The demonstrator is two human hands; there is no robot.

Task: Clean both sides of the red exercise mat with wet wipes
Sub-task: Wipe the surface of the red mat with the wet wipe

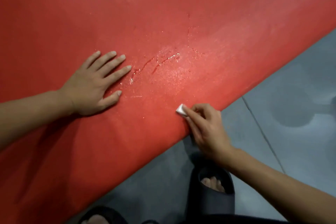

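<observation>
The red exercise mat (163,14) lies flat on the floor and fills most of the view, its near edge running diagonally from lower left to upper right. My left hand (96,83) rests flat on the mat with fingers spread. Wet streaks and droplets (163,63) glisten just right of its fingertips. My right hand (207,127) holds a small folded white wet wipe (180,109) against the mat close to the near edge, fingers curled round it.
Grey tiled floor (281,114) lies beyond the mat's edge at right and bottom. My two feet in dark slippers (212,187) stand on the floor close to the mat's edge. A dark shadow falls on the tiles at right.
</observation>
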